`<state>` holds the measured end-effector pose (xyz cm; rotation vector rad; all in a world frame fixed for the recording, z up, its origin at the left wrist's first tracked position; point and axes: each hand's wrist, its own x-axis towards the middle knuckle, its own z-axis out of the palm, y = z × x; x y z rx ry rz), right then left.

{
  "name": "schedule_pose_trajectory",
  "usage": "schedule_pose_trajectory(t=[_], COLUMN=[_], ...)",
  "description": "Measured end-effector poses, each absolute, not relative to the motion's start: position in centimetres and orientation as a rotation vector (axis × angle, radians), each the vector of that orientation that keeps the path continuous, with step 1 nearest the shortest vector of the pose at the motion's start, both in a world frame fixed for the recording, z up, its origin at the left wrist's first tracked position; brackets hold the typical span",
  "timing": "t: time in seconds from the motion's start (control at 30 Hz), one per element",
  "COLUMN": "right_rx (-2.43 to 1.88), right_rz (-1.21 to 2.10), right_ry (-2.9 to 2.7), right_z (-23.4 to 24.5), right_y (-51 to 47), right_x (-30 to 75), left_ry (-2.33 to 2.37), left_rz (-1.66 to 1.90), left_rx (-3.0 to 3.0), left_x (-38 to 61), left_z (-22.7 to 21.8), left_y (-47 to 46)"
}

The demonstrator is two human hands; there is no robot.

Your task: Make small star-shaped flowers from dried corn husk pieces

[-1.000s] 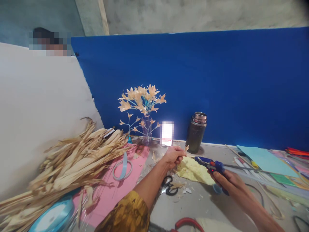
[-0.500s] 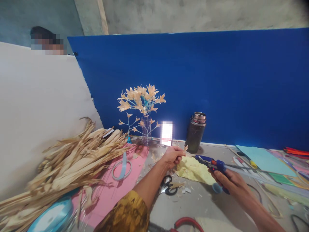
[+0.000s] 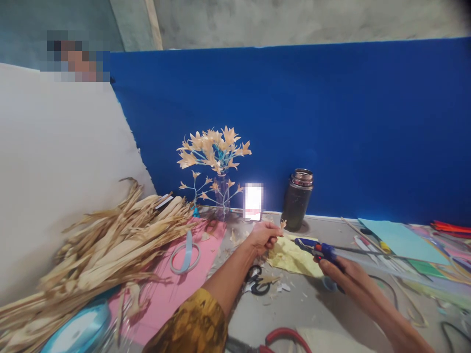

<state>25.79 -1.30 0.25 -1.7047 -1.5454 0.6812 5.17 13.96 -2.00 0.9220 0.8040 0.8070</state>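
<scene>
Near the middle of the table my left hand is closed in a pinch on a small pale husk flower. My right hand is wrapped around a blue glue gun, its nozzle pointing left toward the flower, a short gap away. Under both lies a crumpled yellow sheet. Black-handled scissors rest beside my left forearm among husk scraps. Behind my left hand, a clear vase holds a bunch of husk flowers on blue stems.
Dried corn husks are heaped at left, by pink paper, a tape ring and blue ribbon. A dark flask and a bright phone stand by the blue panel. Red-handled pliers lie in front.
My right hand and the glue gun have shifted slightly left. My left hand keeps its pinch on the flower. The person behind the white panel has moved a little.
</scene>
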Motion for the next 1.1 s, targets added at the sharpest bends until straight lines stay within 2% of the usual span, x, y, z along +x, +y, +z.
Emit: schedule_pose_trajectory(t=[0.37,0.5,0.6,0.8,1.1], right_rx=[-1.853,-1.778,-1.603,-1.461,-1.286], right_rz=[0.484,0.556,0.584,0.493,0.660], right_ry=[-2.080,-2.159,-2.059,-1.386,-1.426], right_z=[0.4,0.2,0.2,-0.1,0.4], right_y=[-1.9,-2.0,-1.6,-0.8,-1.1], right_x=[25.8,25.8,25.8,24.7,24.7], left_ry=[0.702,0.659,0.608,0.470,0.440], left_rz=[0.774,0.734,0.689,0.508,0.379], left_rx=[0.822,0.794,0.775,0.765,0.834], left_x=[5.0,5.3,5.9,7.6,7.9], left_z=[-0.8,-0.4,0.0,0.4,0.7], left_y=[13.5,12.9,12.1,9.3,7.8])
